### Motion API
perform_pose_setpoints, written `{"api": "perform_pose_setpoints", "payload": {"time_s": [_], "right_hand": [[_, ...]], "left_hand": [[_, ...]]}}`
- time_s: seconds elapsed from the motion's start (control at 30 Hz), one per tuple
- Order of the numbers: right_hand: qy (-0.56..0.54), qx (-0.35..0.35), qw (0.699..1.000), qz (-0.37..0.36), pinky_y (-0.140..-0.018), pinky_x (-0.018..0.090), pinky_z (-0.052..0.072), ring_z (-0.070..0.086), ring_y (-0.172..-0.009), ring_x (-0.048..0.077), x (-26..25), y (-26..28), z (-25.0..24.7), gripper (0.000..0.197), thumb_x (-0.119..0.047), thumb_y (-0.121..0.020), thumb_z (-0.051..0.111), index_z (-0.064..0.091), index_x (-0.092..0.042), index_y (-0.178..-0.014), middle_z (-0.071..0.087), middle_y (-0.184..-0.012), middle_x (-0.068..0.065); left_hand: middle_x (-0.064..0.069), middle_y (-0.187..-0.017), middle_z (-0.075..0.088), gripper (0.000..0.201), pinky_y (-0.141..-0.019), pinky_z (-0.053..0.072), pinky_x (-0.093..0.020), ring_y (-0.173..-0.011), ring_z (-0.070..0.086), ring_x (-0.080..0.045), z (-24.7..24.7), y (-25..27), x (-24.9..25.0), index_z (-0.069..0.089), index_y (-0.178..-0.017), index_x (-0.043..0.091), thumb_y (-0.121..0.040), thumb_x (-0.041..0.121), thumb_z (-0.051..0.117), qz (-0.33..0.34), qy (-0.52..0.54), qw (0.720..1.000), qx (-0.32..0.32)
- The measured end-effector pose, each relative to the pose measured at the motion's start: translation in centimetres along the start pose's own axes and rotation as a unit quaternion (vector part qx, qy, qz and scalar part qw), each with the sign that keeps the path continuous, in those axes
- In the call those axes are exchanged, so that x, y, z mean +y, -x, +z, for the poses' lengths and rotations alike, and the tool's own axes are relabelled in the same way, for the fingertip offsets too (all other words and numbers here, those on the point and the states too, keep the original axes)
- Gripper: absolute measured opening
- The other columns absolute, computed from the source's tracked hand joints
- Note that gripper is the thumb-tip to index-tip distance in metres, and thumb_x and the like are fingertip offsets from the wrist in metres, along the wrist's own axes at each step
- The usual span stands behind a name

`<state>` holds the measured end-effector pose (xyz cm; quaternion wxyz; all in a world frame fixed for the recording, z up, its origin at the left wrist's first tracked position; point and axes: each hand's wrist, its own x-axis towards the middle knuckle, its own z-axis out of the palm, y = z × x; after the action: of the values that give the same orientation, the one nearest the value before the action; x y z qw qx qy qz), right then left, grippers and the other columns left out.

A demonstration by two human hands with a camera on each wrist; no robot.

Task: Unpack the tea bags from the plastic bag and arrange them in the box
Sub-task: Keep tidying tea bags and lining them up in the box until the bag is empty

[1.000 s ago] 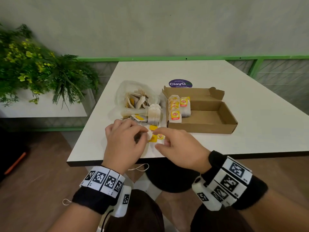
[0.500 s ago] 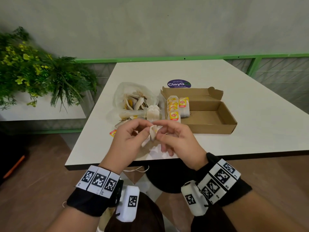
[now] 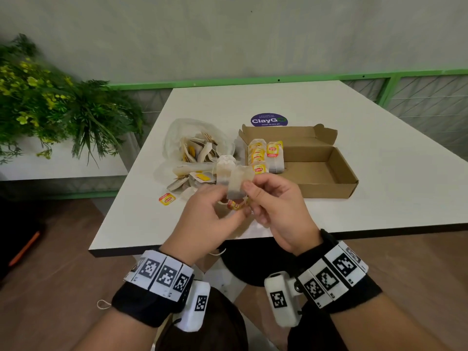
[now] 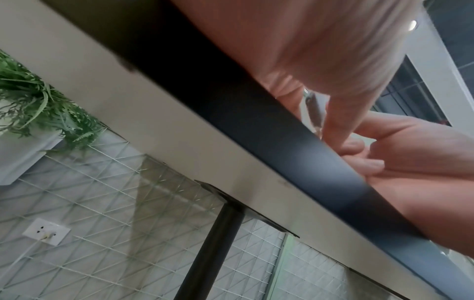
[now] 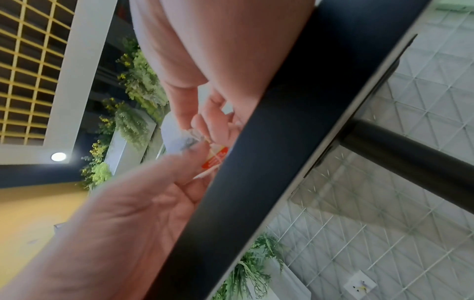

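My right hand (image 3: 249,185) pinches a pale tea bag (image 3: 239,182) upright between thumb and forefinger, above the table's front edge. My left hand (image 3: 224,201) meets it from the left, and its curled fingers pinch the bag's yellow-red tag (image 3: 235,205). In the right wrist view the tea bag (image 5: 189,140) and its tag (image 5: 215,160) show between both hands. The clear plastic bag (image 3: 195,148) lies open with several tea bags inside. To its right the brown cardboard box (image 3: 326,173) holds a few tagged tea bags (image 3: 264,155) at its left end.
A small stack of tea bags (image 3: 225,168) stands between the plastic bag and the box. A loose yellow tag (image 3: 167,199) lies on the white table (image 3: 379,198). A round purple sticker (image 3: 269,120) sits behind the box. Green plants (image 3: 50,102) fill the left side.
Both hands have lifted off the table top, bringing one tea bag up from the loose tags. It now stands upright between the fingers, higher and closer to the box.
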<state>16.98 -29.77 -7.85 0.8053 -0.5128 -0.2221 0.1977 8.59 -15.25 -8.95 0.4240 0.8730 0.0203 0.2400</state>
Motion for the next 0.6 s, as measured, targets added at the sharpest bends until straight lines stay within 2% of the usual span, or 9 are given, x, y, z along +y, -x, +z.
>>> {"api": "perform_pose_setpoints", "payload": {"time_s": [0.07,0.17,0.27,0.33,0.4,0.47,0.6], "right_hand": [[-0.035,-0.007,0.999,0.002,-0.036,0.019,0.027,0.038,-0.043,0.012,-0.04,-0.02,-0.15,0.007,-0.014,-0.083,0.071,0.068,-0.014,-0.077,0.048,-0.059,0.01],[-0.071,-0.012,0.997,0.004,-0.036,0.018,0.028,0.04,-0.046,0.012,-0.14,-0.02,-0.29,0.009,-0.016,-0.084,0.068,0.064,-0.015,-0.076,0.049,-0.065,0.007],[-0.056,0.001,0.998,-0.005,-0.035,0.019,0.028,0.04,-0.048,0.014,-0.14,0.04,-0.26,0.01,-0.014,-0.089,0.065,0.062,-0.013,-0.08,0.046,-0.063,0.009],[-0.039,0.017,0.999,-0.016,-0.035,0.019,0.028,0.038,-0.047,0.014,-0.03,0.02,-0.19,0.02,-0.011,-0.094,0.063,0.066,-0.018,-0.076,0.046,-0.061,0.009],[-0.024,0.031,0.999,-0.024,-0.035,0.019,0.028,0.039,-0.048,0.015,0.09,-0.01,-0.08,0.025,-0.009,-0.096,0.061,0.068,-0.021,-0.075,0.049,-0.061,0.008],[-0.008,0.033,0.999,-0.025,-0.035,0.02,0.028,0.039,-0.05,0.019,0.16,0.07,-0.04,0.021,-0.011,-0.097,0.062,0.067,-0.02,-0.078,0.052,-0.062,0.008],[-0.008,0.024,1.0,-0.011,-0.032,0.02,0.028,0.048,-0.044,0.014,-0.13,0.19,-0.12,0.009,-0.01,-0.097,0.059,0.058,-0.007,-0.089,0.051,-0.061,0.008]], "left_hand": [[0.009,-0.092,0.072,0.033,-0.088,0.048,-0.035,-0.099,0.06,-0.013,0.27,-0.16,-0.32,0.078,-0.095,0.022,-0.081,0.049,0.065,0.021,-0.025,0.999,-0.003],[0.012,-0.086,0.07,0.03,-0.082,0.045,-0.025,-0.096,0.058,-0.009,0.31,-0.17,-0.62,0.077,-0.087,0.019,-0.083,0.047,0.064,0.034,-0.032,0.999,0.009],[0.012,-0.083,0.066,0.012,-0.077,0.047,-0.031,-0.092,0.059,-0.013,0.18,0.07,-0.48,0.069,-0.077,0.028,-0.083,0.038,0.069,0.019,0.001,1.0,0.015],[0.012,-0.081,0.065,0.016,-0.073,0.044,-0.032,-0.089,0.06,-0.016,0.08,0.23,-0.46,0.062,-0.073,0.037,-0.084,0.031,0.072,0.024,0.012,1.0,0.007],[0.013,-0.08,0.064,0.017,-0.071,0.042,-0.03,-0.086,0.06,-0.016,-0.02,0.25,-0.49,0.062,-0.071,0.038,-0.084,0.031,0.071,0.027,0.021,0.999,0.003],[0.011,-0.08,0.066,0.013,-0.072,0.043,-0.031,-0.086,0.06,-0.017,-0.07,0.2,-0.52,0.067,-0.072,0.032,-0.085,0.036,0.068,0.026,0.037,0.999,-0.005],[0.007,-0.076,0.065,0.027,-0.073,0.045,-0.037,-0.085,0.06,-0.02,0.03,0.08,-0.78,0.071,-0.072,0.019,-0.086,0.041,0.064,0.033,0.034,0.999,-0.011]]}}
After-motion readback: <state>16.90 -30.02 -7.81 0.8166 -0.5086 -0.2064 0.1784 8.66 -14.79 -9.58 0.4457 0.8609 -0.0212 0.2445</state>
